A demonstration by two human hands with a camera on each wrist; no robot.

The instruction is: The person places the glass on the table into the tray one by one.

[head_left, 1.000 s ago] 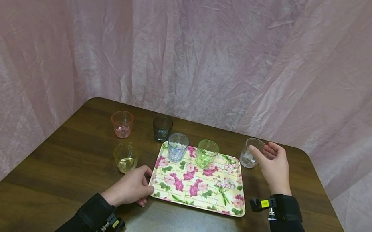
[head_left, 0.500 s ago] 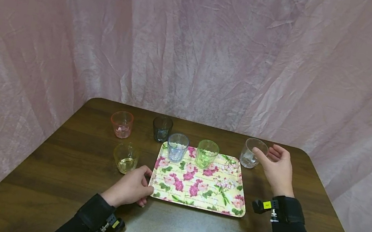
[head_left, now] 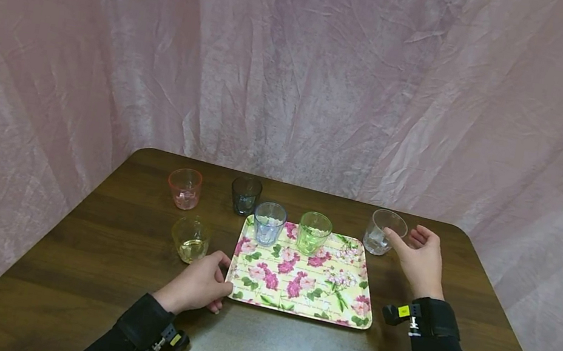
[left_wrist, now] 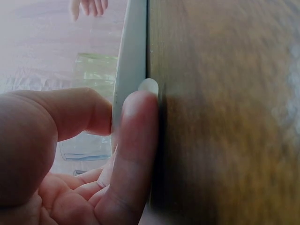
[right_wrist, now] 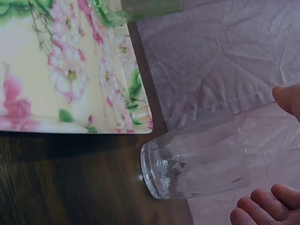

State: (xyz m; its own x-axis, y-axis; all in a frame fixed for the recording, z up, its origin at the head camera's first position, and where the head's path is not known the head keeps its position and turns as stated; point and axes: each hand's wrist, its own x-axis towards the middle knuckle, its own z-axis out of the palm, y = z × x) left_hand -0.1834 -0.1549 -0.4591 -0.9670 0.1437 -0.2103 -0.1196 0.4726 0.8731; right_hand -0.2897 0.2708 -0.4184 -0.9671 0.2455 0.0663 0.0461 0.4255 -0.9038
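My left hand [head_left: 198, 285] pinches the near left corner of a flowered tray [head_left: 294, 272]. The left wrist view shows the thumb on the upper side of the tray's rim [left_wrist: 132, 44] and a finger along its underside. Toward the tray's far side stand a blue-tinted glass [head_left: 268, 228] and a green glass [head_left: 312, 239]. Off the tray's far right corner, a clear glass [head_left: 375, 239] stands upright on the table. My right hand [head_left: 421, 262] is just right of it, thumb and fingers spread. In the right wrist view a gap shows between the fingers and the clear glass [right_wrist: 197, 164].
To the left of the tray stand a red-rimmed glass [head_left: 185, 190] and a yellow glass [head_left: 190, 241]. A dark glass [head_left: 245, 197] is just behind the tray's far left corner. Beyond the wooden table [head_left: 79, 266] hangs a pink curtain [head_left: 296, 80].
My right hand has drawn a little to the right, away from the clear glass, which stays in place. The left hand and the tray have not visibly moved.
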